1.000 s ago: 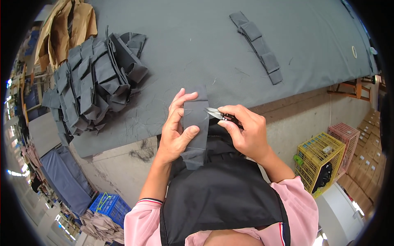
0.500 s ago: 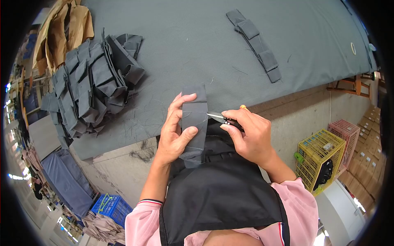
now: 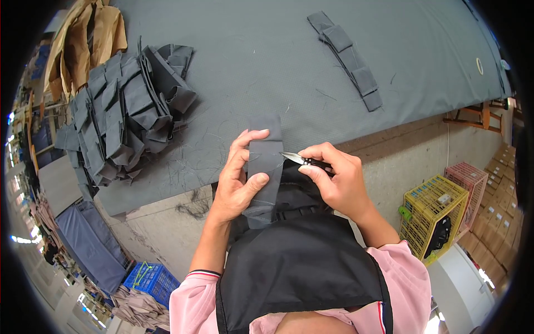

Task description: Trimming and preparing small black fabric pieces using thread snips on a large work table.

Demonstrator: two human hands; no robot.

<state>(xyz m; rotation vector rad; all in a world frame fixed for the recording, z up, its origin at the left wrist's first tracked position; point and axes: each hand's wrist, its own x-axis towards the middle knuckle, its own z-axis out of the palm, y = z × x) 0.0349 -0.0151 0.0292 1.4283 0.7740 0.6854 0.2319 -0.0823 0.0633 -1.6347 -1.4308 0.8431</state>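
My left hand (image 3: 236, 181) is closed on a dark grey fabric strip (image 3: 266, 158), thumb and fingers lying across its left side. Folds and loose threads show on the strip, which hangs over the table's near edge. Pinched between the thumb and fingers of my right hand (image 3: 336, 178) is a pair of thread snips (image 3: 306, 161) with pointed metal blades and a black handle. Their tip meets the strip's right edge, close to a seam line. Whether a thread lies between the blades is too small to tell.
A heap of grey fabric pieces (image 3: 125, 111) lies on the grey-covered table (image 3: 239, 61) at left, beside brown paper (image 3: 83, 47). One folded strip (image 3: 347, 61) lies far right. Below stand a blue crate (image 3: 151, 284), a yellow crate (image 3: 434, 214) and a pink crate (image 3: 467, 183).
The snips have turned slightly in my right hand, so their blades show brighter and more fully. My left hand and the strip have shifted a little to the right.
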